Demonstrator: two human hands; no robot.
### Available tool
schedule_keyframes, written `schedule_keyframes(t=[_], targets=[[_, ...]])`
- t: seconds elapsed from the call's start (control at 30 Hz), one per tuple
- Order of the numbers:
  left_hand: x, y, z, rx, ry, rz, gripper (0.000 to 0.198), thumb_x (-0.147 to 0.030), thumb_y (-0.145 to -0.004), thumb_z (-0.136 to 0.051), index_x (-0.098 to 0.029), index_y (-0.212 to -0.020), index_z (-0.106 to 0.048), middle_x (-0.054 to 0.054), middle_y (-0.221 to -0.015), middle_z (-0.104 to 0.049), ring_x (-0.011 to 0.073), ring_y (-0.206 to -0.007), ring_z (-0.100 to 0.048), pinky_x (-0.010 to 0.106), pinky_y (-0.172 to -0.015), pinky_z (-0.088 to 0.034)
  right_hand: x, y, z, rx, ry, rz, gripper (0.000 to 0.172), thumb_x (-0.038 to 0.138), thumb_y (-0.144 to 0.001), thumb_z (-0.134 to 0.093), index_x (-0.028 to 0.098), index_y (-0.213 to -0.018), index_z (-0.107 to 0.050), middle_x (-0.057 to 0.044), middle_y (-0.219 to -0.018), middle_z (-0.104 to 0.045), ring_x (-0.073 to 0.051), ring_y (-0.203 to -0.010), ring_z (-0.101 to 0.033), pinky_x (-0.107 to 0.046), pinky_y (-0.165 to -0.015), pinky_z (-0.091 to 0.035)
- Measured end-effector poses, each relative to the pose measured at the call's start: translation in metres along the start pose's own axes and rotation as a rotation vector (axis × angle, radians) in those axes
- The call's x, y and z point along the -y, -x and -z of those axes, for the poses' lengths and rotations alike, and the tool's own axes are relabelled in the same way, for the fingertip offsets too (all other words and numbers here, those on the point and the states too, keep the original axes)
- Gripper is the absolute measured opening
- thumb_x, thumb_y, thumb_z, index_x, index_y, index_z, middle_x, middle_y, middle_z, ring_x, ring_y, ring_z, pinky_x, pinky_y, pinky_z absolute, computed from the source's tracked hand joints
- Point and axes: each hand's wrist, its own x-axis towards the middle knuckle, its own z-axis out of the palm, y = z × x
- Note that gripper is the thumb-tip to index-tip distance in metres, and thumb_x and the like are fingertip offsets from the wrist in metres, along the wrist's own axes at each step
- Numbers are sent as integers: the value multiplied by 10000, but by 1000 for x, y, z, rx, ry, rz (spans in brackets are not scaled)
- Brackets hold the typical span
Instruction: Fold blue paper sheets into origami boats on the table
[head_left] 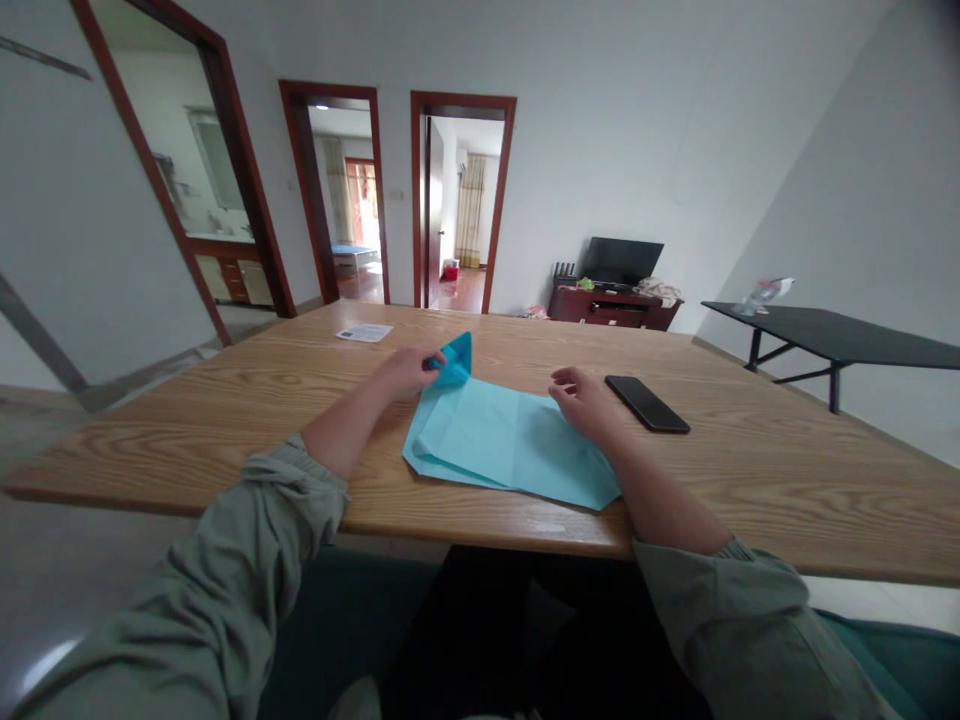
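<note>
A folded sheet of light blue paper (487, 440) lies on the wooden table near its front edge. Its far left corner stands raised as a darker blue flap, and my left hand (411, 372) is closed on that flap with the fingertips. My right hand (583, 400) hovers over or rests at the paper's far right edge, fingers apart and slightly curled, holding nothing; whether it touches the paper is unclear. Creases run across the sheet, and a folded layer shows along its near left side.
A black phone (647, 404) lies right of my right hand. A white printed card (364, 332) is at the table's far left. Behind stand a cabinet (611, 308) with a television (621, 262) and, at right, a black table (847, 333) bearing a clear plastic item.
</note>
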Motion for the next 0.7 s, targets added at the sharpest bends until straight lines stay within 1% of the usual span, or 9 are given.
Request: schedule_keyframes(t=[0.07, 0.2, 0.27, 0.33, 0.47, 0.53, 0.57, 0.63, 0.7], targets=[[26, -1, 11, -71, -82, 94, 232, -183, -727, -613, -195, -943, -697, 25, -846, -651, 161, -750, -545, 244, -706, -414, -8, -4, 2, -7, 86, -65, 309, 339, -812, -541, 175, -1062, -617, -116, -1056, -661, -191, -853, -620, -288, -739, -455], [76, 6, 31, -134, -220, 239, 218, -168, -769, -593, -178, -966, -687, 1, -782, -593, 148, -725, -506, 272, -766, -402, -26, -12, 7, 30, 233, -139, 344, 353, -773, -561, 147, -1031, -657, -160, -1066, -663, -254, -963, -608, -319, -801, -439], [91, 11, 39, -153, -241, 287, 196, -146, -767, -589, -157, -939, -682, 4, -758, -564, 159, -730, -497, 304, -788, -402, -32, -14, 11, 38, 251, -202, 365, 363, -759, -569, 133, -1027, -659, -171, -1035, -666, -269, -932, -611, -332, -776, -439], [96, 13, 45, -179, -258, 307, 172, -153, -745, -626, -148, -910, -675, 18, -813, -561, 181, -795, -506, 328, -832, -398, -34, -15, 16, 44, 217, -258, 366, 370, -753, -573, 127, -1015, -656, -161, -971, -674, -257, -853, -618, -325, -717, -442], [76, 7, 42, -253, -304, 255, 267, -214, -717, -671, -172, -981, -663, 67, -1056, -572, 241, -998, -499, 361, -934, -359, -25, -13, 25, 50, 30, -334, 317, 370, -762, -563, 132, -957, -642, -114, -839, -664, -197, -709, -599, -278, -593, -437], [54, 2, 30, -202, -282, 212, 275, -252, -716, -674, -208, -988, -669, 47, -1011, -615, 213, -927, -542, 316, -871, -395, -19, -11, 28, 33, -66, -377, 295, 372, -759, -563, 147, -938, -633, -108, -851, -653, -182, -691, -585, -263, -550, -437], [42, 1, 21, -131, -243, 198, 256, -292, -725, -670, -220, -971, -676, 30, -905, -643, 187, -807, -569, 285, -774, -422, -17, -10, 29, 22, -112, -402, 288, 374, -754, -567, 157, -933, -628, -110, -883, -650, -181, -699, -582, -259, -536, -440], [19, -1, 4, 134, -44, 231, 292, -390, -712, -688, -212, -942, -686, 36, -789, -663, 180, -681, -584, 267, -652, -419, -15, -10, 31, 4, -205, -440, 283, 383, -746, -575, 173, -931, -618, -117, -956, -638, -183, -729, -583, -253, -520, -452], [1, -1, -10, 197, 16, 251, 368, -446, -645, -737, -215, -928, -693, 41, -768, -675, 193, -674, -598, 262, -627, -409, -15, -10, 31, -8, -267, -456, 280, 390, -738, -586, 181, -922, -615, -118, -973, -630, -182, -735, -580, -250, -507, -458]])
